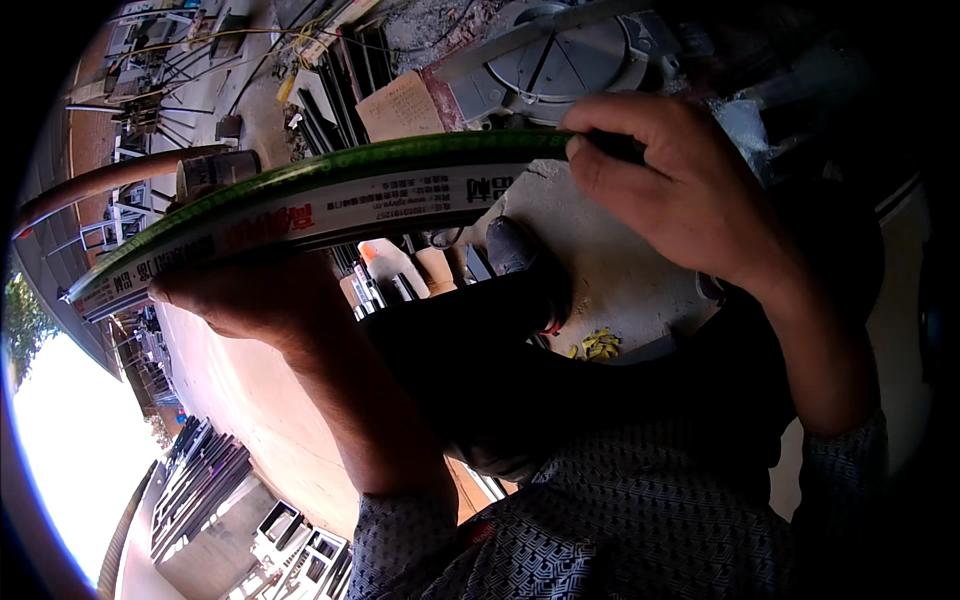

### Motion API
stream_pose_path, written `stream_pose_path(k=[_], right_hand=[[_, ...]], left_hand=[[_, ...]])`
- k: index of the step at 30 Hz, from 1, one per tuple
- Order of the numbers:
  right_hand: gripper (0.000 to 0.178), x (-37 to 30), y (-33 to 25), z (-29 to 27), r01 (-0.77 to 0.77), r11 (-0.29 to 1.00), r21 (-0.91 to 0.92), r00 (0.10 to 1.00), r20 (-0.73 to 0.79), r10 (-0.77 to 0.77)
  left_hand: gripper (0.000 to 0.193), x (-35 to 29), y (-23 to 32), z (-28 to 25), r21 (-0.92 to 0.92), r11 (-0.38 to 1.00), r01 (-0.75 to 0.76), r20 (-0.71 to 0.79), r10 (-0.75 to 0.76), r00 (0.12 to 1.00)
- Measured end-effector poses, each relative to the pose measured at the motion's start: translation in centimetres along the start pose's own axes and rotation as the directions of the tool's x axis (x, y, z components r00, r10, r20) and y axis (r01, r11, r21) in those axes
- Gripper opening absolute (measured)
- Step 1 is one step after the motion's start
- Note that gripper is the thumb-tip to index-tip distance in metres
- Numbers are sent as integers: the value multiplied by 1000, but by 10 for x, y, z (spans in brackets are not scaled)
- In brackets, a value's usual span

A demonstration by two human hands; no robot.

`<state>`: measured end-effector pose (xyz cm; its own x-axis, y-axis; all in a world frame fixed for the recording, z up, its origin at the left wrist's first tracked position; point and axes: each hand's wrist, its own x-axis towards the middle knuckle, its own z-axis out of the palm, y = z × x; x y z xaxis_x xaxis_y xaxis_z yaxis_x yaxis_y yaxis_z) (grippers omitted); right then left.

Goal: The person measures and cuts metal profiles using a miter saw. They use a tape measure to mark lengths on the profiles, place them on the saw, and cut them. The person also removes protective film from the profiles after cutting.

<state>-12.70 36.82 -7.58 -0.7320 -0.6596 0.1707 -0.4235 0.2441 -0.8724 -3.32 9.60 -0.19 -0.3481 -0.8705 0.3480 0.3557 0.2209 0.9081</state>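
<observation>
Green, glossy band [330, 162] and white printed film cover the long, narrow profile [350, 205] held crosswise in front of the person. The right hand [680, 180] has its grip closed at the band's right end, thumb and forefinger nearly together there; a dark bit sits between the fingers, too shadowed to identify. The left hand [250, 302] clasps the lower edge toward the far end, its fingers mostly hidden behind.

The step in hand seems to be steadying the piece while handling its green edge; any further move would, I judge, call for firm left support and a careful right-hand pinch, as so long a piece could tip.

Just beyond the profile stands a dark, can-shaped cylinder [215, 172], possibly a container; its contents cannot be seen. Farther out are a brown cardboard piece [400, 107] and a grey metal machine with a round base [555, 60]. Crumpled yellow scraps [600, 345] lie on the floor near a dark shoe [512, 245].
</observation>
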Motion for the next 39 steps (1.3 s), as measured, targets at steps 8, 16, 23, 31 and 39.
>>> stream_pose_path(k=[8,16,23,31,39], right_hand=[[13,0,-13,-7,-107,994,-11,991,79,108],[14,-1,-9,-4,-44,997,-63,999,26,45],[14,-2,-7,-2,-50,998,-46,999,20,51],[14,-2,-8,-2,-49,997,-58,999,8,50],[13,-2,-9,-4,-77,995,-60,997,23,79]], left_hand=[[51,0,0,1,10,999,-38,33,38,999],[55,-7,2,8,65,994,-82,6,82,997],[58,-7,1,5,41,997,-69,32,67,997],[64,-6,1,9,47,996,-79,1,80,997],[65,-12,2,14,88,991,-98,-5,99,995]])
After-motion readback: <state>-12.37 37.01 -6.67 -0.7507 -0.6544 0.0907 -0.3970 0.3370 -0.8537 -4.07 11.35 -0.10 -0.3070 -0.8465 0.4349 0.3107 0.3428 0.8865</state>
